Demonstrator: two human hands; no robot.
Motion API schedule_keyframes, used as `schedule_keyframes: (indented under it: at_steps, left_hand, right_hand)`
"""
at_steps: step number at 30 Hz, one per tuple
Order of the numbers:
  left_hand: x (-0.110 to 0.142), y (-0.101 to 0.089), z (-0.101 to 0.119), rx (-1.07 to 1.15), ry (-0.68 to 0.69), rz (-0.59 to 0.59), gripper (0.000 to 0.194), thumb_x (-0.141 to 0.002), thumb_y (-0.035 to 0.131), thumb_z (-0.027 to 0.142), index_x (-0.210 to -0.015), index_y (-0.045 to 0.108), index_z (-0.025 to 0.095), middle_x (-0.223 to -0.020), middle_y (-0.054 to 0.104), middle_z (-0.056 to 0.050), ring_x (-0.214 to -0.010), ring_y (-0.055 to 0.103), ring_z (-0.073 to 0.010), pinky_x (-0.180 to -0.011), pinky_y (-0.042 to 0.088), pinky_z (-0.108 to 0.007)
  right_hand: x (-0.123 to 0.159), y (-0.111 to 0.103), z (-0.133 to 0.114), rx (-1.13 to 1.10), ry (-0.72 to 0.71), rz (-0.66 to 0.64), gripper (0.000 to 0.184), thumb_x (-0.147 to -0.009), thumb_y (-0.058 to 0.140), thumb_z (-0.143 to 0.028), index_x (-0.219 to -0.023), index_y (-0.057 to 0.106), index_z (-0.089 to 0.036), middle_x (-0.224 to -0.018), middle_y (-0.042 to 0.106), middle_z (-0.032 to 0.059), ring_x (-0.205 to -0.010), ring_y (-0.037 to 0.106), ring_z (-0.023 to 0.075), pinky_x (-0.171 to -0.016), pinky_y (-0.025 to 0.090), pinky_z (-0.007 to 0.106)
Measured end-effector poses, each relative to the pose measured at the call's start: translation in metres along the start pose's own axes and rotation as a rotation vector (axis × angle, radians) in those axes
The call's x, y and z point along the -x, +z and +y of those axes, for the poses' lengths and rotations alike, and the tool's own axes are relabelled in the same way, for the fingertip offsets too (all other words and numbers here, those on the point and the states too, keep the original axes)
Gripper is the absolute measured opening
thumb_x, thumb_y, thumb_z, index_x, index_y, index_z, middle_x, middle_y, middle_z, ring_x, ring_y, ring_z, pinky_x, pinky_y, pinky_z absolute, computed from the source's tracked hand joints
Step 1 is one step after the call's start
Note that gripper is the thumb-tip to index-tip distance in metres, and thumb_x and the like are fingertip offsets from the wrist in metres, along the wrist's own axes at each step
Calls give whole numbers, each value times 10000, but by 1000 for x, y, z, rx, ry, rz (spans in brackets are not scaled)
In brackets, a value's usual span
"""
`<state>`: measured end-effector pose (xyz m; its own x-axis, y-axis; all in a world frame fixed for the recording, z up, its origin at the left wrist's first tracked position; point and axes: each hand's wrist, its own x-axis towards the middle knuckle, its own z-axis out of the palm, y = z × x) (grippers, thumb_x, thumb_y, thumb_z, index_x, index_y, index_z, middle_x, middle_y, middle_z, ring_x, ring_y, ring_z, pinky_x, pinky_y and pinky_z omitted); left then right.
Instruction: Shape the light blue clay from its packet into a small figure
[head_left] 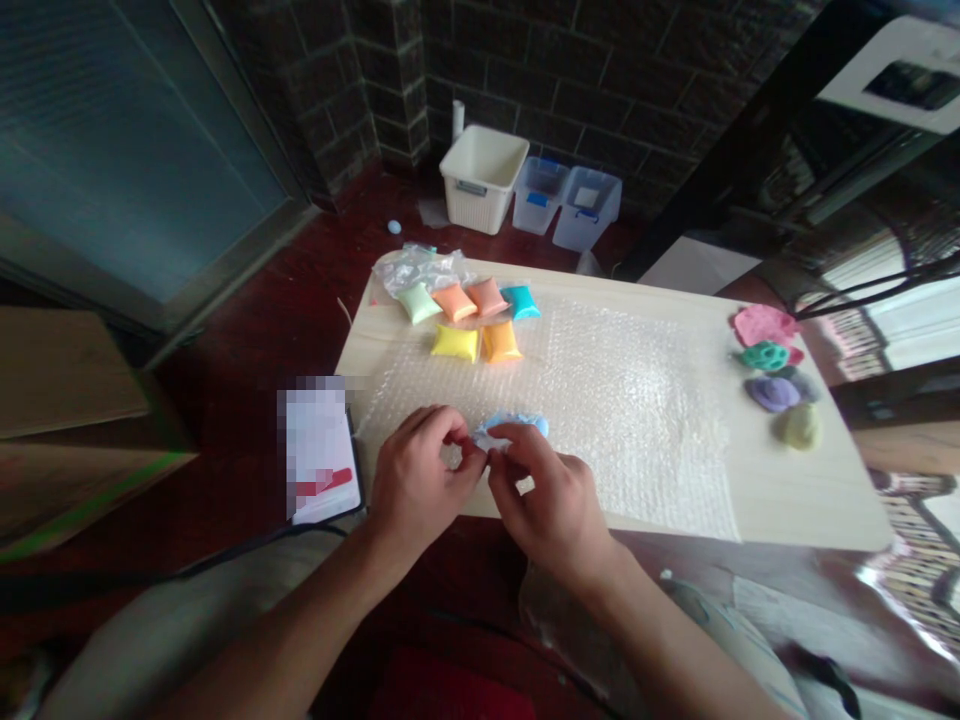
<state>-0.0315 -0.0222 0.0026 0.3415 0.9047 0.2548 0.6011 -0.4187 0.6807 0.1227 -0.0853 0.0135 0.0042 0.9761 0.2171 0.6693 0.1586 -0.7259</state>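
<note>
A light blue clay packet [534, 421] is held just above the near edge of the table, partly covered by my fingers. Thumb and fingers of my left hand [426, 470] pinch its crumpled, whitish left end. Close against them, my right hand [553, 500] is also closed in a pinch on that end, its forefinger lying across the packet. Beyond the hands lie filled packets: yellow [454, 343], orange [501, 343], pale green [418, 303], light orange [454, 301], salmon [487, 297] and turquoise [520, 301].
Bubble wrap [637, 410] covers much of the table [817, 500]. Pink [765, 326], green [765, 355], purple [774, 392] and pale yellow [802, 428] clay pieces sit at the right. Clear plastic bags [420, 268] lie back left. A phone or tablet [322, 455] is left of the table.
</note>
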Motion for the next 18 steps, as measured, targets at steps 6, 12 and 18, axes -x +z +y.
schedule_keyframes:
  at_steps: [6, 12, 18]
  left_hand:
    - [1, -11, 5, 281, 36, -123, 84, -907, 619, 169, -939, 556, 215, -854, 638, 2, -766, 639, -150, -726, 508, -251]
    - [4, -9, 3, 122, 13, 51, 121, -877, 628, 114, -866, 575, 222, -774, 644, 18, -714, 628, -144, -709, 483, -255]
    - [-3, -9, 2, 124, -122, 84, 123, -850, 632, 145, -824, 544, 228, -680, 599, 43, -637, 593, -141, -623, 425, -254]
  right_hand:
    - [-5, -14, 5, -24, -84, -3, 127, -995, 564, -158, -1111, 599, -194, -872, 755, 49, -699, 726, 169, -636, 557, 284]
    - [-8, -13, 2, 5, -228, -22, 158, -1034, 536, -122, -1121, 640, -203, -954, 768, 73, -829, 740, 206, -727, 597, 331]
    - [-11, 2, -7, 152, -364, 22, 267, -1058, 463, -115, -1288, 587, -167, -980, 777, 112, -835, 746, 234, -743, 619, 375]
